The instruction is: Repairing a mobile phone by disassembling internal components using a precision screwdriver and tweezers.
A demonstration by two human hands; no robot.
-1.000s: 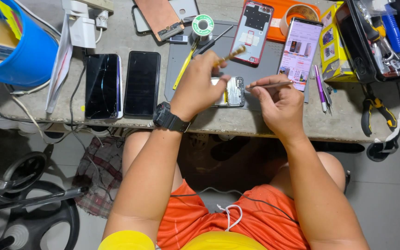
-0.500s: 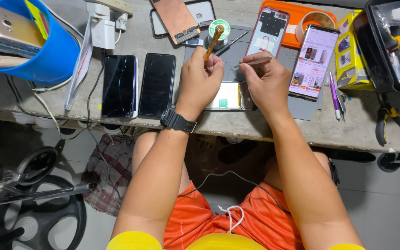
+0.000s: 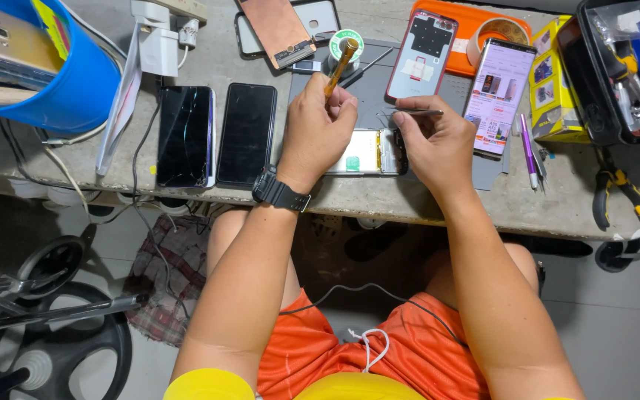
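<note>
Left hand (image 3: 318, 127) is gripping a wooden-handled tool (image 3: 341, 65); right hand (image 3: 435, 141) is pinching tweezers (image 3: 416, 113) over the opened phone (image 3: 368, 152) near the counter (image 3: 424, 207) edge.

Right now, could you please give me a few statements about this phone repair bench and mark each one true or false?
1. The left hand grips a wooden-handled tool. True.
2. The right hand is empty. False: it holds thin tweezers.
3. The opened phone lies between the two hands. True.
4. The two dark-screened phones lie to the right of the opened phone. False: they lie to its left.
5. The pliers with yellow handles lie near the bench's right end. True.
</note>
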